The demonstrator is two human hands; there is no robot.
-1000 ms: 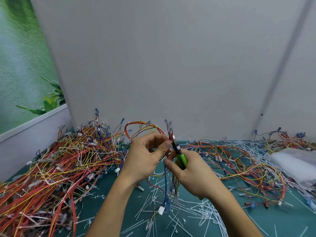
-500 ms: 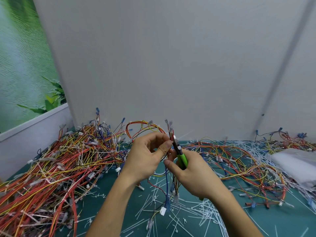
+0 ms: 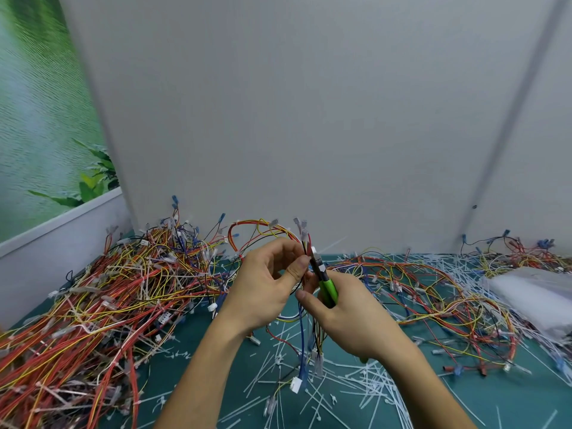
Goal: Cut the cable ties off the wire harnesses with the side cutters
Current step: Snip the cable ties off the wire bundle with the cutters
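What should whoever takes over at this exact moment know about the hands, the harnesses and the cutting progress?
Left hand: pinches one harness above the mat, wires hanging down.
Right hand: grips the side cutters, tip at the harness beside the left thumb; the tie there is hidden.
Done: many cut ties litter the mat; loose harnesses lie to the right.
Left: finish this cut, then probably work through the big pile on the left.
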